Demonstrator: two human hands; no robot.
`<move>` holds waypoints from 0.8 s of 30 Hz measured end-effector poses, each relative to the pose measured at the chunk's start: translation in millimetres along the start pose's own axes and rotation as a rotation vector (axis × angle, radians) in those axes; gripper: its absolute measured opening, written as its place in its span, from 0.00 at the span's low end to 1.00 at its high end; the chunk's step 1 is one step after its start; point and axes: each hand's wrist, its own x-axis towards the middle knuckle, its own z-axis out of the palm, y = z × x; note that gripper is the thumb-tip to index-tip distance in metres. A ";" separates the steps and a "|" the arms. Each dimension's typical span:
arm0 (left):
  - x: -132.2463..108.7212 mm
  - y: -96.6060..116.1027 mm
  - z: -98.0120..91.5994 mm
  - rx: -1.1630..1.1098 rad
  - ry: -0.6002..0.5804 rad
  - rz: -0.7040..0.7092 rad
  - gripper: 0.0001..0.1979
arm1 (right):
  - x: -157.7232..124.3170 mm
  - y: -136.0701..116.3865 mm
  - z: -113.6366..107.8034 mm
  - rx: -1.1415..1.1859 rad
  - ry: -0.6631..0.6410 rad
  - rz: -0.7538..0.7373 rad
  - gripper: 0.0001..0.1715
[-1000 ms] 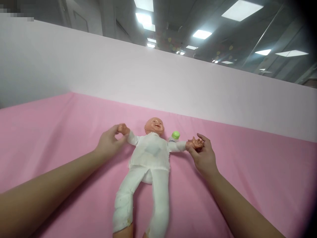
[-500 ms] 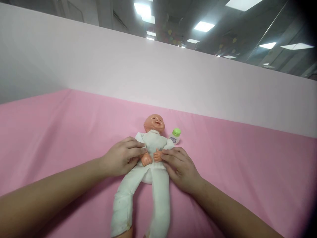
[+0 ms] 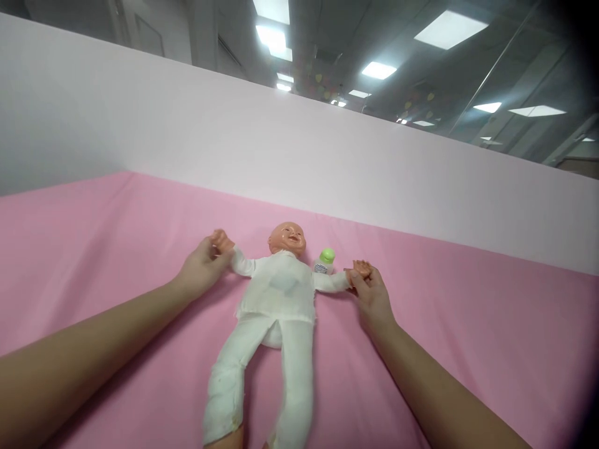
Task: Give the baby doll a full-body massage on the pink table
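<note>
A baby doll [image 3: 279, 293] in a white cloth suit lies face up, its head toward the wall and its legs toward me. Both of its arms are spread out to the sides. My left hand [image 3: 204, 265] is closed around the doll's hand [image 3: 221, 241] on the left. On the right, my right hand [image 3: 373, 299] grips the doll's other hand [image 3: 362, 269] between thumb and fingers. A small clear bottle with a green cap [image 3: 327, 256] stands beside the doll's shoulder, behind its outstretched right-side arm.
Pink cloth [image 3: 421, 349] covers the surface under the doll. A white wall or panel [image 3: 290, 149] rises behind it, with a glass pane above showing ceiling lights [image 3: 379, 70].
Both doll arms have moved from its belly out to the sides, my hands moving outward and up with them. The view has shifted slightly.
</note>
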 end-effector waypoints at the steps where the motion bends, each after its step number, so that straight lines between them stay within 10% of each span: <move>1: 5.2 -4.3 -1.9 -0.004 0.002 -0.025 0.26 | 5.8 3.6 -6.1 -0.056 0.025 0.043 0.39; 14: 14.6 -12.6 -6.8 0.196 -0.103 -0.021 0.23 | 15.0 3.3 -16.9 -0.228 -0.027 0.176 0.45; 20: -25.3 16.5 4.2 0.115 -0.227 0.295 0.17 | -28.3 -27.3 10.1 -0.196 -0.098 -0.234 0.34; 24: -41.2 24.8 9.9 0.274 -0.388 0.751 0.18 | -59.5 -42.5 31.8 -0.483 -0.432 -0.607 0.21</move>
